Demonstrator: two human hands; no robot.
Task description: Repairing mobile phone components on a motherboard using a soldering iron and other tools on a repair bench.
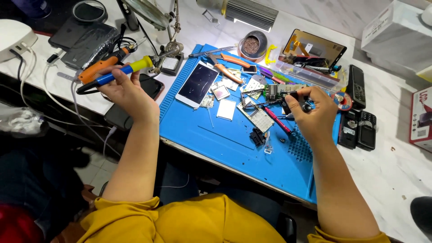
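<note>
White marble-look worktop carries a blue repair mat [216,135] strewn with phone parts, a white phone [197,84] lying at its ten o'clock corner. At nine o'clock off the mat, the left hand [126,92] is closed around a blue-and-yellow soldering iron [118,73]. At two o'clock, the right hand [312,112] pinches tweezers [265,104] beside a green circuit board [281,90].

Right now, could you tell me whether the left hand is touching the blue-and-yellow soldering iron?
Touching. The head view shows the left hand with its fingers wrapped around the blue handle of the soldering iron, holding it raised beside the blue mat.
</note>
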